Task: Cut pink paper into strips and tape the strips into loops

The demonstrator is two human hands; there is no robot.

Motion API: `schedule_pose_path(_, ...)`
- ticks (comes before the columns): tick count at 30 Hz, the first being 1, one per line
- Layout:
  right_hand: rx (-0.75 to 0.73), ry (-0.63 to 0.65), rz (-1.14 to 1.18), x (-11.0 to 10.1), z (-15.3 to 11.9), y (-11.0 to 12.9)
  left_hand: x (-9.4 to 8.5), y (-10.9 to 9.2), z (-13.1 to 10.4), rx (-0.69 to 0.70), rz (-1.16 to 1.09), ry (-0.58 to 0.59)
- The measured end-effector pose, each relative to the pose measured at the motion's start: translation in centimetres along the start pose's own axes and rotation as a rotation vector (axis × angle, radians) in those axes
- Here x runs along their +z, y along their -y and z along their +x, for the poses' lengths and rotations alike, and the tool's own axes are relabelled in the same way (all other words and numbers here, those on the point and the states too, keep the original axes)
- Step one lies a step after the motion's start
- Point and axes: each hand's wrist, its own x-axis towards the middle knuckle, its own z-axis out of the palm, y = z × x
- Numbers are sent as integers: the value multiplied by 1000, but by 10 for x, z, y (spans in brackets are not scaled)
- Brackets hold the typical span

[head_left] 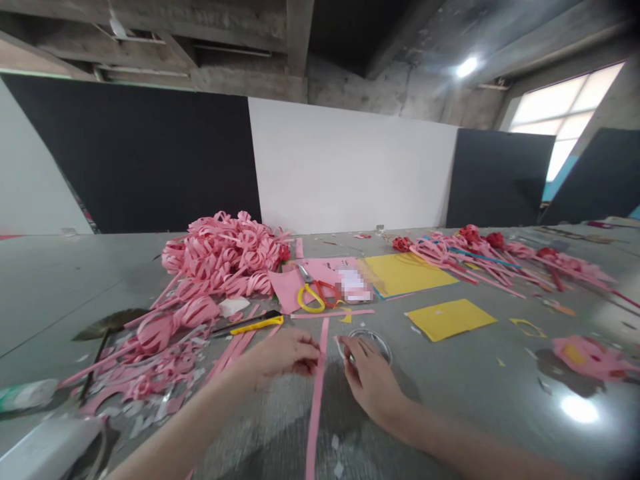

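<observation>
A long pink strip (pixel 316 407) lies on the grey surface between my hands. Just left of its upper part is my left hand (pixel 293 352), fingers curled and partly hidden, so its grip is unclear. My right hand (pixel 367 373) reaches over a round, clear roll (pixel 383 343), its fingers bent at the roll's left side; whether they grip it cannot be made out. Beyond them, scissors (pixel 311 297) with yellow and red handles rest on pink sheets (pixel 290 288) beside a phone (pixel 356 287). A yellow cutter (pixel 257 324) lies left of the strip.
Looped pink paper (pixel 225 253) is heaped at the left, with scraps in front. Yellow sheets (pixel 410 273) and pink and red paper flowers (pixel 470 250) lie to the right. A bottle (pixel 30 395) and a white box (pixel 53 448) sit at the lower left.
</observation>
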Motion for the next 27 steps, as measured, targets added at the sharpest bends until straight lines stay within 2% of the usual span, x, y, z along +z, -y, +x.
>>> schedule_pose_path(3,54,-18,88,-2,2,-3,21,26,5,-41,-137,-13)
schedule_pose_path(7,45,-36,200,-5,4,-5,28,44,7,-35,-224,-136)
schedule_pose_path(12,4,-20,256,-4,4,-5,27,40,8,2,-318,-192)
schedule_pose_path(20,98,-28,291,-1,0,-6,47,42,4,18,-484,-87)
schedule_pose_path(27,73,85,442,-10,1,2,60,51,2,64,-384,-33)
